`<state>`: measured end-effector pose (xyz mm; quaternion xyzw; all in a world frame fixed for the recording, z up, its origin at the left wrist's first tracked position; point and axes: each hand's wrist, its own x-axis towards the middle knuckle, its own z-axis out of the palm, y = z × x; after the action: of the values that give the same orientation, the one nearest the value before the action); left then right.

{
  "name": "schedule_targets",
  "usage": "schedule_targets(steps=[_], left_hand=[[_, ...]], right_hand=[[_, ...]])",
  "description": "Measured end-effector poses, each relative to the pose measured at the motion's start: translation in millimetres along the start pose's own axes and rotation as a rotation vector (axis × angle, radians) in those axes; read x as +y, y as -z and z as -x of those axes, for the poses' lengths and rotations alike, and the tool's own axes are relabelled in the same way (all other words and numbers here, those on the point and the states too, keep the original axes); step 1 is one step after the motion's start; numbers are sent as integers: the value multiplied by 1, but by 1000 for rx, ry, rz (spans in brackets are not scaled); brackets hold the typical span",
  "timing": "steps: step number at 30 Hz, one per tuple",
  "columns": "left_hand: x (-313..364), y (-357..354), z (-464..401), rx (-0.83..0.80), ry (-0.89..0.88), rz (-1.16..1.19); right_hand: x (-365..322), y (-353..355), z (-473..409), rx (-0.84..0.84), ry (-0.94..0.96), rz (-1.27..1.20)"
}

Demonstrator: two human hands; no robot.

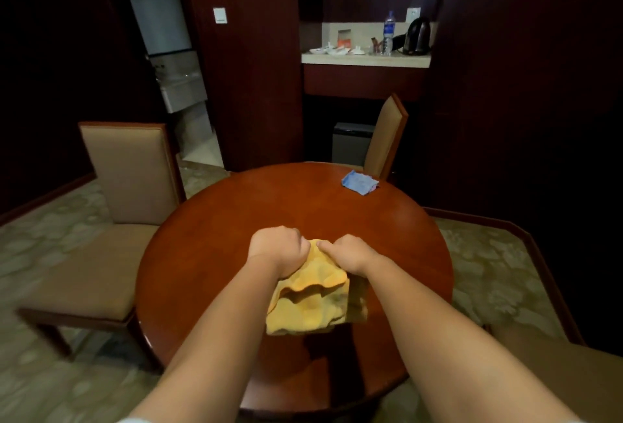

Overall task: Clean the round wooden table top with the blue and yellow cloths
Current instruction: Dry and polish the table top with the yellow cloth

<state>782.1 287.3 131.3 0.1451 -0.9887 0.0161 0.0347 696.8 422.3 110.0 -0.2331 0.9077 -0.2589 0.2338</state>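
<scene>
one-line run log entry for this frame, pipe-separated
left hand: grip on yellow cloth | right hand: grip on yellow cloth | blue cloth: idle, table far edge

From my remote seat, the round table top (pixel 236 220) lies mostly bare: only the blue cloth (pixel 359 182) sits at its far right edge, while both hands (pixel 278 247) (pixel 350 254) bunch the yellow cloth (pixel 313 301) over the near centre.
</scene>
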Motion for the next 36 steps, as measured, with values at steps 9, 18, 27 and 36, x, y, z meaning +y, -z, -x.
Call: schedule_targets(steps=[9, 18, 27, 36], left_hand=[[-39, 17, -36, -59, 66, 147], [-70, 1, -63, 22, 309, 433], [-87, -7, -84, -227, 792, 860], [-100, 8, -95, -76, 661, 1096]], right_hand=[[-27, 12, -42, -184, -144, -355], [-56, 14, -76, -160, -142, -639], [-70, 10, -99, -102, -127, -670], [-69, 21, -98, -78, -140, -676]])
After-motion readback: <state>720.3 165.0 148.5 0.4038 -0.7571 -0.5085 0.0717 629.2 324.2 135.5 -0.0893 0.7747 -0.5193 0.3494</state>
